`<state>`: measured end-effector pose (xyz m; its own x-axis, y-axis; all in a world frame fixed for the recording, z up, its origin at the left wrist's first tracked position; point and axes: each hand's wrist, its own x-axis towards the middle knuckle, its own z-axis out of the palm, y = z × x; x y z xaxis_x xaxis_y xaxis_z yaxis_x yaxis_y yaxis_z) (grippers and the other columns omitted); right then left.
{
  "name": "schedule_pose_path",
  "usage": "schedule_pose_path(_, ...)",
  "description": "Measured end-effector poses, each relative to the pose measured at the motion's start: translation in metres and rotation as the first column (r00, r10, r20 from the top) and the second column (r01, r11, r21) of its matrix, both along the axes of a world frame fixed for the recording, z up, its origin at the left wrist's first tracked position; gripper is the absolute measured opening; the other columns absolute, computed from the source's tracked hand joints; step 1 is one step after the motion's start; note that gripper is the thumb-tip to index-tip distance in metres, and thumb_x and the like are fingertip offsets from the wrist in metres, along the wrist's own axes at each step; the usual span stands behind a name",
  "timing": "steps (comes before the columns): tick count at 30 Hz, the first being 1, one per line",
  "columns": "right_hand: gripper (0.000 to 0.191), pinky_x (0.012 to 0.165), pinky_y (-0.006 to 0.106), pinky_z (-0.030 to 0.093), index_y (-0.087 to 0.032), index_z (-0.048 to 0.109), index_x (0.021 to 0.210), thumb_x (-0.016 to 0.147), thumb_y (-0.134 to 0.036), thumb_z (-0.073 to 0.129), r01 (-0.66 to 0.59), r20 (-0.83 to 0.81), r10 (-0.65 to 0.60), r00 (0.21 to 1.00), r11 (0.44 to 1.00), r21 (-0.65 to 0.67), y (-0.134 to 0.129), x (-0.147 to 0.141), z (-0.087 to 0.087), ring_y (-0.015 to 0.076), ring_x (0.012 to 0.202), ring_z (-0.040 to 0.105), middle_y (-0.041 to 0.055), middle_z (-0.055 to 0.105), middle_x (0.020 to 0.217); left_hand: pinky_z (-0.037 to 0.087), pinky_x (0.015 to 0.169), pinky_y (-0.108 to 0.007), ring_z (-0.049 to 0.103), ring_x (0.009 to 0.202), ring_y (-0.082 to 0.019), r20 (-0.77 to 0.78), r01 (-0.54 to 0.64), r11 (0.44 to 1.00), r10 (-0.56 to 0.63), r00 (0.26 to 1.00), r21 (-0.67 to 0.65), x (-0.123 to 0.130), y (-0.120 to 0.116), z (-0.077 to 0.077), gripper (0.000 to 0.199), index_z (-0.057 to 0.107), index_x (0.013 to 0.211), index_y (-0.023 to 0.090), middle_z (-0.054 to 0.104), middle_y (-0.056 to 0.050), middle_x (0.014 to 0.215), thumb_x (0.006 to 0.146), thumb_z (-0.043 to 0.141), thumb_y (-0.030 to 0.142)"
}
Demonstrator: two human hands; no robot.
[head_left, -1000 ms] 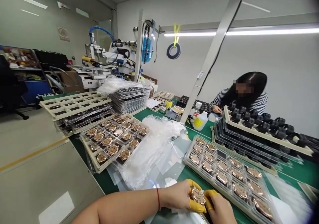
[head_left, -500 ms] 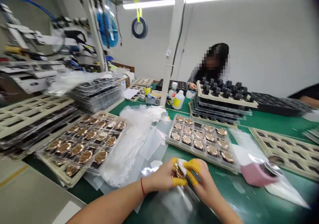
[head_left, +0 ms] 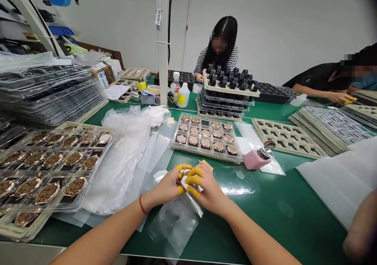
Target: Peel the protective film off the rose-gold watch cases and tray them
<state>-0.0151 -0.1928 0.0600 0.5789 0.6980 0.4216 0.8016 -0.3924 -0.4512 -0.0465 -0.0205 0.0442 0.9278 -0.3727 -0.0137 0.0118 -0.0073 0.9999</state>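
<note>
Yellow finger cots cover the fingertips of both my hands. My left hand (head_left: 167,186) is closed around a rose-gold watch case (head_left: 185,172), held above the green table. A small white cloth (head_left: 184,181) is pinched in my right hand (head_left: 207,184) and pressed against that case. The fingers hide most of the case. Just beyond my hands, a clear tray (head_left: 203,154) carries several similar watch cases in its pockets. More of them fill a larger clear tray (head_left: 101,153) on the left. Below my hands lies a sheet of clear film (head_left: 176,225).
A pink pump bottle (head_left: 255,159) stands right of the near tray. Plastic bags (head_left: 118,166) lie between the two trays. Stacked trays (head_left: 59,96) rise at the left. Across the table, one co-worker (head_left: 226,41) sits behind a stack of black watches; another (head_left: 318,78) leans in at right.
My view has turned right and tilted down, bringing another co-worker in at right. Both hands still hold the watch case; my right fingers now lie across its near side with the cloth.
</note>
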Motion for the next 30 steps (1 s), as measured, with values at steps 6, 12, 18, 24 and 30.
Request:
schedule_pose_path(6,0.014,0.081,0.037,0.033,-0.023,0.06,0.085,0.087,-0.024,0.047,0.096,0.005,-0.097,0.995,0.993,0.062,0.003,0.002,-0.007,0.0169,0.078,0.044,0.0024,0.057,0.078,0.048,0.073,-0.029,0.058,0.084,-0.017,-0.059,-0.016,0.999,0.014,0.998,-0.034,-0.002,-0.001,-0.004,0.047,0.042,0.119,0.02,0.059,-0.004,0.099,0.076,0.061,0.02)
schedule_pose_path(12,0.015,0.084,0.039,0.031,-0.022,0.058,0.084,0.086,-0.017,0.045,0.063,0.12,-0.061,0.991,0.998,-0.013,0.007,-0.001,-0.009,0.0173,0.078,0.043,0.0025,0.059,0.079,0.047,0.079,-0.03,0.057,0.086,-0.017,0.081,-0.002,0.994,-0.006,0.997,0.105,0.002,0.001,-0.002,0.038,0.049,0.115,0.02,0.059,-0.004,0.1,0.077,0.056,0.016)
schedule_pose_path(18,0.011,0.081,0.037,0.032,-0.021,0.057,0.086,0.086,-0.018,0.047,0.085,0.136,-0.087,0.987,0.996,0.015,0.007,0.002,-0.014,0.0169,0.078,0.043,0.0026,0.058,0.079,0.048,0.075,-0.03,0.057,0.086,-0.017,-0.016,-0.058,0.998,0.058,0.998,0.031,0.003,0.001,-0.009,0.046,0.042,0.12,0.02,0.057,-0.004,0.101,0.078,0.06,0.023)
schedule_pose_path(24,0.011,0.082,0.038,0.034,-0.021,0.059,0.085,0.085,-0.022,0.048,0.238,0.005,-0.241,0.971,0.964,0.119,0.002,0.011,-0.019,0.0181,0.08,0.048,0.0038,0.061,0.081,0.048,0.073,-0.028,0.057,0.083,-0.015,-0.006,-0.054,0.998,0.054,0.999,0.038,0.004,0.0,-0.01,0.044,0.041,0.119,0.022,0.056,-0.002,0.096,0.079,0.059,0.021)
schedule_pose_path(30,0.015,0.078,0.033,0.04,-0.02,0.062,0.086,0.081,-0.028,0.051,0.39,-0.529,-0.304,0.792,0.919,0.055,-0.011,0.025,-0.013,0.0179,0.084,0.054,0.0038,0.062,0.086,0.045,0.089,-0.033,0.055,0.1,-0.018,0.085,-0.15,0.988,0.154,0.984,-0.046,0.003,0.005,-0.013,0.045,0.033,0.123,0.024,0.052,-0.006,0.113,0.084,0.055,0.024)
